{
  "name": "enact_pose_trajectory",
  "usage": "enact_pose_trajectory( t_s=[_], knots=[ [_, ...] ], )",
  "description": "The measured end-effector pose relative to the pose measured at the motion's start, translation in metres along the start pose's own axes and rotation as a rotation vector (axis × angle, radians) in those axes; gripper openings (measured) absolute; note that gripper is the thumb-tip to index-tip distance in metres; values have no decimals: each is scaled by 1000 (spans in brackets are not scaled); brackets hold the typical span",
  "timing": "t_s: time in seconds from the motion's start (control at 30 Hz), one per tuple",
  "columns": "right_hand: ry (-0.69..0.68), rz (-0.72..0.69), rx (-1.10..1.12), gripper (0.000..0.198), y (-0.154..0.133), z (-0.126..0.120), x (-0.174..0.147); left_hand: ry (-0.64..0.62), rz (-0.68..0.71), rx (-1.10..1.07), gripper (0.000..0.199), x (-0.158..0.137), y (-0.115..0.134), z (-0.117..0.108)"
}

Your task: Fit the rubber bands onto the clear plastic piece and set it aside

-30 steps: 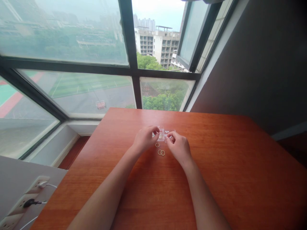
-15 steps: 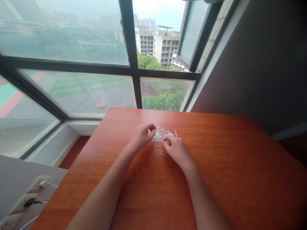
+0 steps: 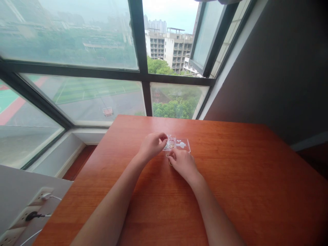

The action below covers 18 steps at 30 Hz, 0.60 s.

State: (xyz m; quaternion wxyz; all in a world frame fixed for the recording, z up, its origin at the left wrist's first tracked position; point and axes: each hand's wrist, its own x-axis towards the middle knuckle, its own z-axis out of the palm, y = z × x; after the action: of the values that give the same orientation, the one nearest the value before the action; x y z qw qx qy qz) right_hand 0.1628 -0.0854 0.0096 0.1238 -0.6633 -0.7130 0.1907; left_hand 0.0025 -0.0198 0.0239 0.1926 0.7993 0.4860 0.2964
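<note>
A small clear plastic box [image 3: 172,140] with compartments lies on the table, with several small coloured rings inside. Its transparent lid [image 3: 185,144], marked with a white print, is folded out to the right. My left hand [image 3: 153,145] is closed at the box's left edge, thumb and index finger pinched there. In front of the box, my right hand [image 3: 183,162] has its thumb and fingers together on a pale ring [image 3: 167,155]. Another pale ring [image 3: 170,163] shows just under the right fingers, mostly hidden by them.
The reddish wooden table [image 3: 243,177] spreads under both arms. Behind it are dark-framed windows [image 3: 107,72], one pane tilted outward at the upper right. Wall sockets [image 3: 27,215] with plugged-in cables are at the lower left.
My right hand has moved left and slightly toward me, from the lid's front edge to the loose rings, covering some of them. My left hand has stayed at the box.
</note>
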Motion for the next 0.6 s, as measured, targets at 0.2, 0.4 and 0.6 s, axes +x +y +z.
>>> enact_pose_trajectory(
  t_s=[0.2, 0.4, 0.6],
  knots=[
    [-18, -1, 59, 10, 6, 2, 0, -9, 4, 7, 13, -1, 0, 0],
    [-28, 20, 129, 10, 11, 2, 0, -23, 4, 15, 13, -1, 1, 0],
    [-55, 41, 165, 13, 13, -1, 1, -33, 2, 19, 14, -1, 1, -1]
  ],
)
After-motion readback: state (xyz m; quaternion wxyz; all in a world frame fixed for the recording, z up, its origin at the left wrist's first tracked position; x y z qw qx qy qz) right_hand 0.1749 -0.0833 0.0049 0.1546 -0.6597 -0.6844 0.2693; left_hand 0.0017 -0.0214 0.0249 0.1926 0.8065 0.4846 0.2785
